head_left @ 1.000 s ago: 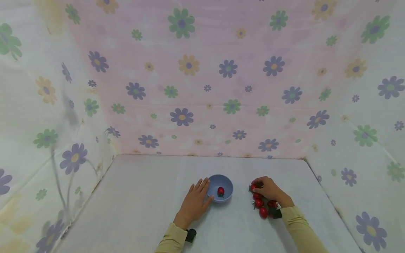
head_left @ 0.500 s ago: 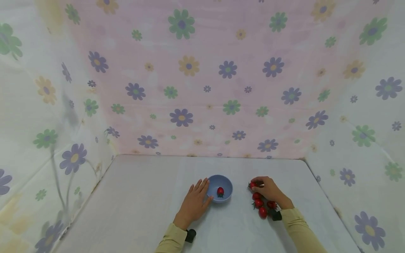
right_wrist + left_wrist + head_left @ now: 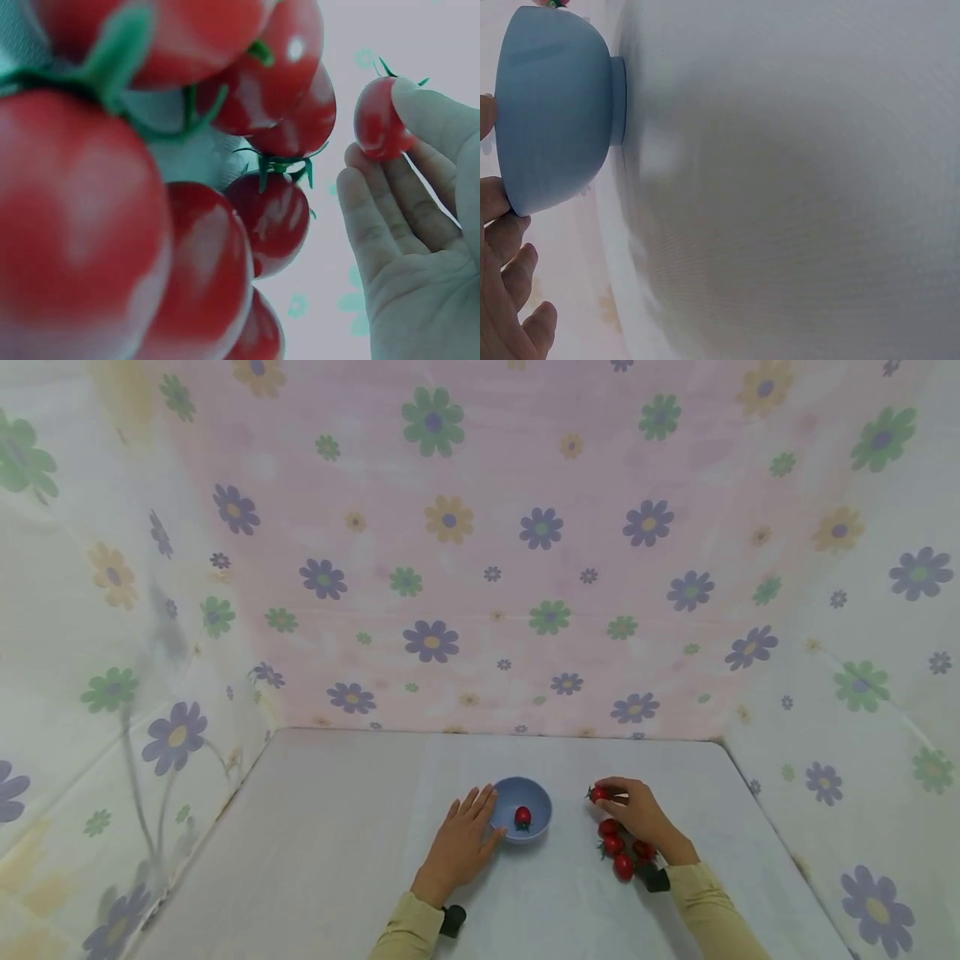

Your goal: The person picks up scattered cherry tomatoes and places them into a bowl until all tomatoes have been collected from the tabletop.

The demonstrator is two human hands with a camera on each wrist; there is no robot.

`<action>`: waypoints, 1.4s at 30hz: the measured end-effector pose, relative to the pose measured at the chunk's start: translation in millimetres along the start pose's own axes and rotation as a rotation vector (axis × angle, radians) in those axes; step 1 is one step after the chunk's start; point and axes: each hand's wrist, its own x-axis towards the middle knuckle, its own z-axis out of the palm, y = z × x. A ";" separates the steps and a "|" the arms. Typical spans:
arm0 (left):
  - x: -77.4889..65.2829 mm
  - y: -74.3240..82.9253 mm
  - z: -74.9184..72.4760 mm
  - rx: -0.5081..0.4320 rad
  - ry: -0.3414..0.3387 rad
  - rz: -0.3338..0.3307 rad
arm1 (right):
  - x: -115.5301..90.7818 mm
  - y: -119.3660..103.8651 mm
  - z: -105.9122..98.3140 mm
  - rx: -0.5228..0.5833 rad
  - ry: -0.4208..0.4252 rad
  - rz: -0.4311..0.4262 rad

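Observation:
Between the thumb and fingers of my right hand a red cherry tomato is pinched, its green stem end pointing away from the palm. It is raised above the pile of other cherry tomatoes, which lie partly beneath that hand and wrist. A small blue bowl stands upright on the table to the left, with one cherry tomato inside. Along the bowl's left side rests my left hand, its fingers extended and the fingertips and thumb right at the rim.
A white cloth covers the table. Flower-patterned fabric walls enclose it at the back and both sides. Dark wrist cameras are strapped on both wrists, the left camera close over the table.
The right hand has lifted one cherry tomato from the top of the pile and moved it slightly away from the others. The left hand and bowl stay in place.

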 end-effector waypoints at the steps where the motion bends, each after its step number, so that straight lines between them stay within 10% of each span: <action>1: -0.1 0.2 -0.2 0.001 -0.005 -0.002 | -0.9 -1.3 0.2 0.012 0.007 -0.012; 23: -1.5 1.7 -0.7 -0.007 -0.007 -0.002 | -21.6 -39.2 25.6 0.132 0.150 -0.194; 42: -1.6 0.6 -0.6 -0.030 0.009 -0.003 | -31.9 -71.5 61.4 0.224 0.194 -0.155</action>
